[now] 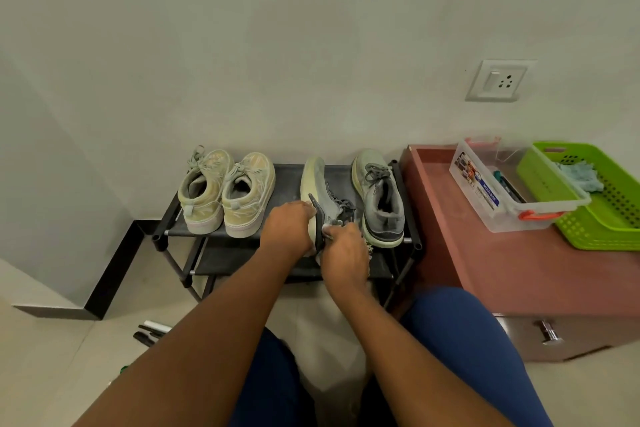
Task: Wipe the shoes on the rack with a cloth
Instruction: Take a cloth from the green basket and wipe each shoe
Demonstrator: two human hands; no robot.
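Note:
A black shoe rack (287,180) stands against the wall. Two beige sneakers (227,194) sit on its top shelf at the left, and a grey sneaker (379,198) stands upright at the right. Between them a second grey sneaker (320,191) is tipped on its side, pale sole facing left. My left hand (287,229) grips its heel from the sole side. My right hand (344,253) presses a small cloth (329,229), mostly hidden under the fingers, against the shoe's upper near the heel.
A reddish-brown cabinet (502,260) stands right of the rack, carrying a clear plastic box (485,198) and a green basket (609,211) with a teal cloth inside. Dark markers (150,333) lie on the tiled floor at the left. My knees in blue trousers are below.

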